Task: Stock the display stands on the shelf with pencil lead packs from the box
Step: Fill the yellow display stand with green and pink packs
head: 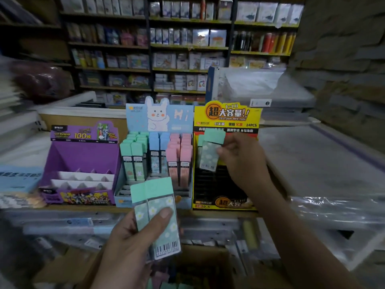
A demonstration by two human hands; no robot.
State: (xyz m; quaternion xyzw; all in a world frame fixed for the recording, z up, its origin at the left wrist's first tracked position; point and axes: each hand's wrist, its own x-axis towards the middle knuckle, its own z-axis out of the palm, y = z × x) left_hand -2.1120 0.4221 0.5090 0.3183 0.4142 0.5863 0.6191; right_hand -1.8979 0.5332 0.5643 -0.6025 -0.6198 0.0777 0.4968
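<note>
Left hand: here's the left hand, low and centre, thumb clamped across the front of two mint-green packs, fingers curled behind them.
Its packs: side by side, upright, green caps on top, daisy print below, barcode at the bottom corner; held in front of the shelf edge, above the box.
Right hand: the right hand is up at the yellow stand, fingertips pinching a green cloud-print pack; a second green edge peeks out on its left.
That pack: upright, cap up, held against the yellow stand's header, over its dark inside.
Blue bunny stand: between the two hands, rows of green, blue and pink packs standing in it, the front slots bare.
Purple stand: far left on the shelf, its white tiers bare.
Box: cardboard, at the bottom, dim green and pink packs inside.
Backdrop: shelving crammed with stationery, blurred.
</note>
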